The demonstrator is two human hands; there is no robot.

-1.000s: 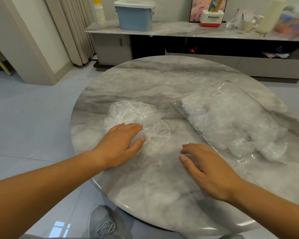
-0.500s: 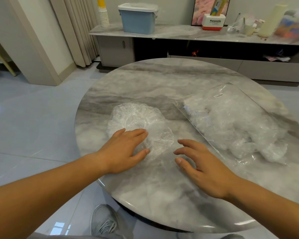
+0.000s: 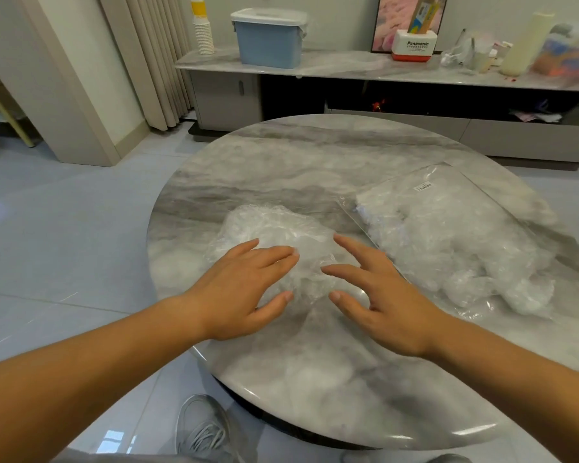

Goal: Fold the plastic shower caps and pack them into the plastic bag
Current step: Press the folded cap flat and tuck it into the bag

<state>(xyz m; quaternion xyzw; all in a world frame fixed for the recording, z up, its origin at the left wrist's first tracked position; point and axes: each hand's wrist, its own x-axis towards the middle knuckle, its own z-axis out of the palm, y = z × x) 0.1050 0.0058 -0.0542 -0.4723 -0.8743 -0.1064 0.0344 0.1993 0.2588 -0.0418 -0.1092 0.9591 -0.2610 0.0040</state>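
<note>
Head | shower cap (image 3: 268,225) on marble table (image 3: 315,168) | tiled floor (image 3: 64,245) | sideboard (image 3: 348,66) behind

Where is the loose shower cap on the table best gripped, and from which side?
I'd pinch the shower cap at its crinkled rim, left and right edges, coming from above. It lies spread and puffy on the table; thin film offers only edges to pinch.
</note>
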